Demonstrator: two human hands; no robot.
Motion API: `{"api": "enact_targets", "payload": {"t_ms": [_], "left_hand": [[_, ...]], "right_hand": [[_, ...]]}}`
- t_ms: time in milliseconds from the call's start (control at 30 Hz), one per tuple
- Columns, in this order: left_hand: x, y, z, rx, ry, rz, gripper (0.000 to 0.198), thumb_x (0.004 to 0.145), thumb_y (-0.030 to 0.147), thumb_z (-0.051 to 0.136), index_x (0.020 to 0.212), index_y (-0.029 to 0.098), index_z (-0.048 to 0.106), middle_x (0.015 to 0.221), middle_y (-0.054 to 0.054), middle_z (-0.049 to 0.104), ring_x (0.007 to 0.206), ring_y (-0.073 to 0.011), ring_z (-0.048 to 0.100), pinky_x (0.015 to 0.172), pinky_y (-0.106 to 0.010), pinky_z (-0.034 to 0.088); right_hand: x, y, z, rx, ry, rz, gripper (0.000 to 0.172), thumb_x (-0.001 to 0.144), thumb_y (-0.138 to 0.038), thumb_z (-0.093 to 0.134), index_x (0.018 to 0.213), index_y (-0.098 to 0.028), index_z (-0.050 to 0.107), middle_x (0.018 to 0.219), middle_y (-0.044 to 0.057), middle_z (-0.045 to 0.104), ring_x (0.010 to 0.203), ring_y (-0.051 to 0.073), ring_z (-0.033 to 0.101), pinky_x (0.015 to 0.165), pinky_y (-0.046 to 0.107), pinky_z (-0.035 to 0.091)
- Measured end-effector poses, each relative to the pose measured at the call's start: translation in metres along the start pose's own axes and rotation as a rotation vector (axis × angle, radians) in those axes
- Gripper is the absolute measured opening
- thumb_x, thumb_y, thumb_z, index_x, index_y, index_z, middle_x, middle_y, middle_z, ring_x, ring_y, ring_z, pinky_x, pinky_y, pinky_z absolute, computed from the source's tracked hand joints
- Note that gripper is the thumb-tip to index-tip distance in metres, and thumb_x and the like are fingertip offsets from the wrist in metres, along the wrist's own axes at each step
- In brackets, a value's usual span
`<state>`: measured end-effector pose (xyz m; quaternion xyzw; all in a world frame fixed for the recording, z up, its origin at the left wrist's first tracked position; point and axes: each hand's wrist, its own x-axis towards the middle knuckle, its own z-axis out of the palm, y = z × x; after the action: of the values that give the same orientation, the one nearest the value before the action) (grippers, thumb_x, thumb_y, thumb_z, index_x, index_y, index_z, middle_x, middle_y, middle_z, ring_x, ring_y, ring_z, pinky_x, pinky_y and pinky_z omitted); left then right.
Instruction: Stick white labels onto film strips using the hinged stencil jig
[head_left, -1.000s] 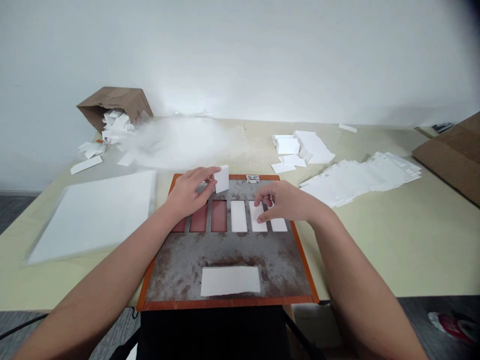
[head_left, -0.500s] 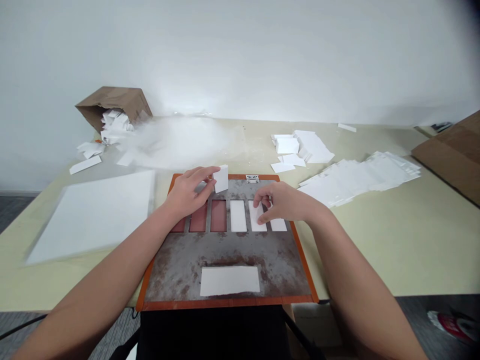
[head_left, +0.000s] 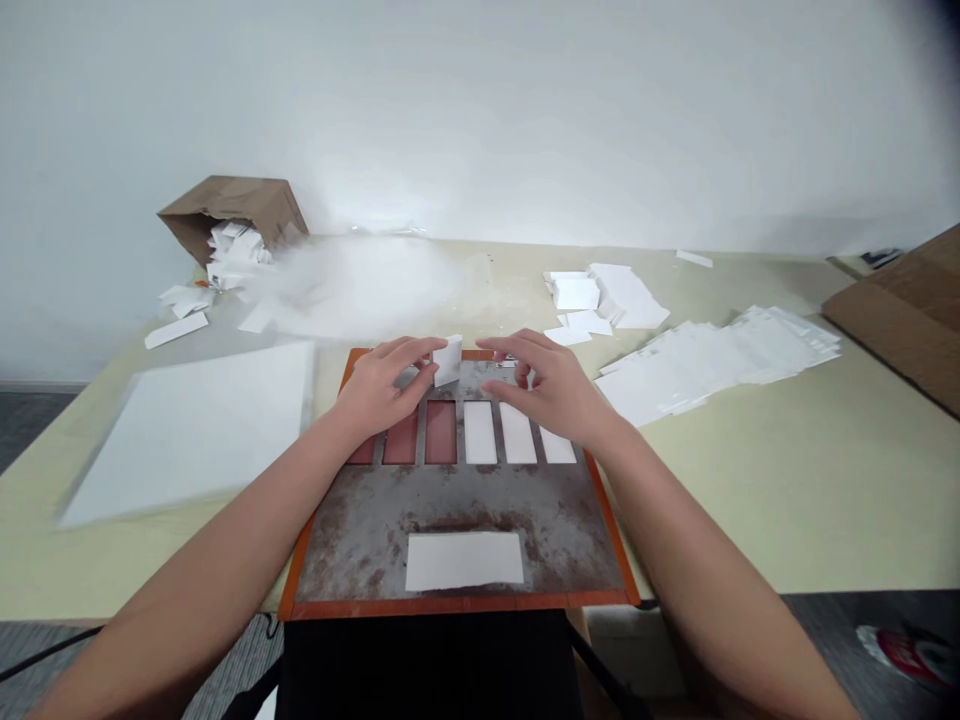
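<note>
Between thumb and fingers, my left hand (head_left: 391, 385) pinches a small stack of white cards (head_left: 448, 361), held up on edge. To its right, my right hand (head_left: 544, 385) hovers with thumb and fingers apart and nothing between them. Below both hands lies a stained grey board (head_left: 465, 500) with an orange frame and a row of rectangular slots. White cards (head_left: 480, 433) fill the right-hand slots, while the left-hand slots (head_left: 441, 433) show a reddish bottom. My left hand partly covers the leftmost slots. Near the board's front edge lies a wide white strip (head_left: 465, 561).
Loose white cards (head_left: 576, 293) lie beyond the board, and a fanned row of white sheets (head_left: 720, 360) stretches to the right. At left are a large white sheet (head_left: 195, 430) and a tipped brown box (head_left: 247, 210) spilling paper pieces. Another cardboard box (head_left: 907, 310) stands far right.
My right hand has lifted off the card in a right-hand slot and moved up and left, toward the cards in my left hand. My left hand still holds its stack.
</note>
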<state>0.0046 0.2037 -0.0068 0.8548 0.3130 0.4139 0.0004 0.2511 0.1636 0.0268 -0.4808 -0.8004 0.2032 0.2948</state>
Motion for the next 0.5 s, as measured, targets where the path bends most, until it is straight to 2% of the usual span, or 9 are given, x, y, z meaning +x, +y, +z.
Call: {"api": "enact_targets", "payload": {"t_ms": [67,167,300,500], "left_hand": [[0.0,0.001,-0.001,-0.032,-0.007,0.004,0.025,0.092,0.02,0.056,0.117,0.022,0.062,0.095,-0.002,0.073,0.078,-0.0123,0.069,0.073,-0.024,0.053],[0.0,0.002,-0.001,-0.073,-0.021,0.007,0.026,0.092,0.02,0.055,0.117,0.022,0.061,0.094,-0.002,0.072,0.077,-0.0123,0.069,0.074,-0.025,0.053],[0.0,0.003,-0.003,-0.07,-0.052,-0.005,0.027,0.091,0.02,0.054,0.118,0.022,0.06,0.094,-0.001,0.072,0.076,-0.0124,0.07,0.074,-0.026,0.053],[0.0,0.005,-0.005,-0.081,-0.075,-0.014,0.027,0.092,0.024,0.053,0.118,0.022,0.06,0.097,-0.002,0.073,0.078,-0.0131,0.069,0.075,-0.027,0.052]], "right_hand": [[0.002,-0.002,0.011,-0.154,0.06,-0.07,0.048,0.093,-0.036,0.054,0.141,-0.028,0.052,0.118,0.008,0.059,0.068,0.013,0.053,0.062,0.029,0.046],[0.002,-0.004,0.021,-0.418,0.052,-0.092,0.049,0.096,-0.035,0.049,0.145,-0.031,0.047,0.124,0.008,0.058,0.071,0.015,0.056,0.051,0.026,0.04],[0.001,-0.006,0.025,-0.598,0.095,-0.138,0.044,0.098,-0.033,0.044,0.142,-0.031,0.051,0.124,0.007,0.062,0.079,0.016,0.062,0.046,0.024,0.035],[0.001,-0.003,0.026,-0.678,0.262,-0.259,0.034,0.098,-0.029,0.049,0.129,-0.03,0.063,0.115,0.003,0.072,0.074,0.012,0.067,0.047,0.024,0.038]]}}
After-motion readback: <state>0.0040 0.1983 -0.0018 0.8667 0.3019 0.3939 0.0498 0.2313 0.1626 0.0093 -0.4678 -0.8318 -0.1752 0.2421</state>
